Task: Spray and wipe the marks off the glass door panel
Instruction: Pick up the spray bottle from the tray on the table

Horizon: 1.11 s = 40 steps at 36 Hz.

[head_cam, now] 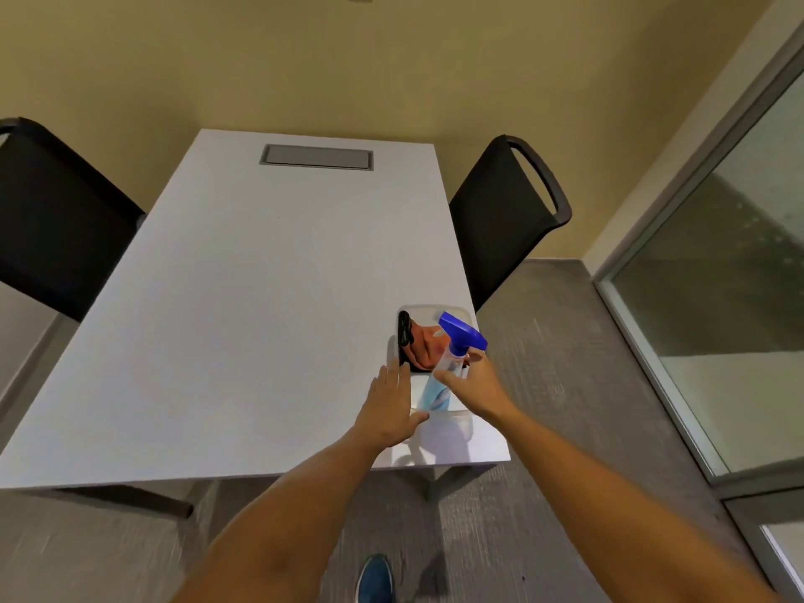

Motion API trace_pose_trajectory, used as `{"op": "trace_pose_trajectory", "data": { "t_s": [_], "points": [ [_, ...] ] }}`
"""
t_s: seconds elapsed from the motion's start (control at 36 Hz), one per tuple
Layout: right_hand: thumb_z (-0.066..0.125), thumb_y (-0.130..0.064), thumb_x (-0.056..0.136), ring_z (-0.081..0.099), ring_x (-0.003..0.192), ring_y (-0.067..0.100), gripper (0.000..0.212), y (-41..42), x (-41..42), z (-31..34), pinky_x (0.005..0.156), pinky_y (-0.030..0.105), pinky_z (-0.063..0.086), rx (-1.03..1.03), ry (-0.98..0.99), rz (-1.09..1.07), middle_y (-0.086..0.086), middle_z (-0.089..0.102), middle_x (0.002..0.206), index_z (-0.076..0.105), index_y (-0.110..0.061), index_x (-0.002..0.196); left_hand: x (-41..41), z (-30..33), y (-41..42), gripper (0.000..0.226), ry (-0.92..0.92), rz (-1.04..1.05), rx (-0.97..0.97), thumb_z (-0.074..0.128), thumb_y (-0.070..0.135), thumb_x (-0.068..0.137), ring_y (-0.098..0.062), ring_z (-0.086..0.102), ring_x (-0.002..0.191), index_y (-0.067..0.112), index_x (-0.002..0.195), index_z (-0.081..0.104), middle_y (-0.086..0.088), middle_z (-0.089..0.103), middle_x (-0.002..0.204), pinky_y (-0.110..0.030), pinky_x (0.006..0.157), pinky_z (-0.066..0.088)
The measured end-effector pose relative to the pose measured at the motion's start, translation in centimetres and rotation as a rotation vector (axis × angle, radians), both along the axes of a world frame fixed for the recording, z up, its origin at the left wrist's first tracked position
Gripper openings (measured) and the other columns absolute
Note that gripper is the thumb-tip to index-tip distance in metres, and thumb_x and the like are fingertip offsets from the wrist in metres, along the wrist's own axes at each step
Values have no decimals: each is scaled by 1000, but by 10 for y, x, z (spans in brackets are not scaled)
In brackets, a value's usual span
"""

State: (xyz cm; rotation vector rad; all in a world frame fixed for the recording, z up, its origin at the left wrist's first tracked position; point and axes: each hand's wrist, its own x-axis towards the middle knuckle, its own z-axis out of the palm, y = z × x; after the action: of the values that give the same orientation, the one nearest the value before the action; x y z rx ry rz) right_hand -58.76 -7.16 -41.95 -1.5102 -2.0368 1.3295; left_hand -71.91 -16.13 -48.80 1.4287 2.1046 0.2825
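A clear spray bottle [435, 391] with a blue trigger head [463, 330] leans tilted inside a clear plastic bin [452, 422] at the table's near right corner. An orange cloth [428, 346] and a black item [404, 328] lie in the bin behind it. My right hand [472, 385] grips the bottle just below the trigger head, thumb across its front. Straight-fingered, my left hand [389, 404] rests against the bin's left side. The glass door panel [718, 276] stands at the right in a grey frame.
The white table [243, 298] has a grey cable hatch [316, 157] at its far end. Black chairs stand at the left [56, 219] and right [504, 215] sides. Grey carpet lies between table and glass; my blue shoe [375, 578] shows below.
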Motion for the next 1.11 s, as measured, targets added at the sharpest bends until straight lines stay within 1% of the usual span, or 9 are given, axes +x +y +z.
{"op": "trace_pose_trajectory", "data": {
  "t_s": [0.11,0.22,0.44,0.61,0.72,0.83,0.94,1.03,1.11],
  "points": [
    [73,-25,92,58,125,29,56,3,0,-6,100,37,49,-1,-18,0,9,60,136,46,-15,140,-2,-16,6,95,-61,40,30,58,52,96,-26,7,159,26,162,-5,0,-3,172,-44,128,17],
    [70,-27,94,56,130,29,53,5,0,-8,105,43,48,-20,-33,7,9,59,141,47,-16,141,-6,-24,7,101,-173,58,125,64,50,93,-21,21,156,35,159,-10,5,5,172,-45,125,29],
    [74,-30,91,61,121,26,51,6,0,-9,96,34,48,-8,-52,-21,7,64,133,53,-15,134,-2,-37,7,89,-277,61,95,46,65,97,-19,13,158,37,159,-11,10,1,171,-47,127,24],
    [76,-32,89,57,102,13,37,4,7,-6,92,36,51,31,-29,-14,4,67,121,54,-24,118,3,-36,5,89,-206,52,48,43,59,100,-19,3,159,27,160,-14,5,-10,171,-42,128,16],
    [74,-31,90,58,102,13,39,4,11,6,94,40,53,68,39,-57,-2,63,109,56,-15,122,4,-40,4,84,-88,-18,29,41,54,103,-21,-3,159,22,161,-10,1,-19,170,-42,127,16],
    [76,-34,89,63,113,19,49,8,17,21,101,43,53,87,115,-101,5,67,124,55,-13,129,7,-35,2,84,-203,61,70,39,59,101,-19,7,159,29,160,-14,6,-10,171,-40,125,19],
    [76,-53,81,64,119,25,66,11,29,36,101,52,54,88,172,-150,5,66,130,54,-20,134,6,-33,2,82,-256,72,107,35,59,103,-17,4,158,36,157,-21,12,-14,170,-30,121,8],
    [79,-45,82,63,121,22,57,10,40,49,101,48,54,109,231,-167,3,67,128,56,-23,129,3,-36,2,91,-110,7,11,40,58,101,-21,-2,159,27,157,-24,5,-20,169,-38,128,7],
    [81,-35,83,67,109,12,41,8,54,59,94,39,57,136,282,-181,-3,70,113,58,-28,116,1,-38,3,97,-46,-65,24,51,61,96,-27,0,159,27,160,-14,1,-13,171,-49,128,19]
  ]
}}
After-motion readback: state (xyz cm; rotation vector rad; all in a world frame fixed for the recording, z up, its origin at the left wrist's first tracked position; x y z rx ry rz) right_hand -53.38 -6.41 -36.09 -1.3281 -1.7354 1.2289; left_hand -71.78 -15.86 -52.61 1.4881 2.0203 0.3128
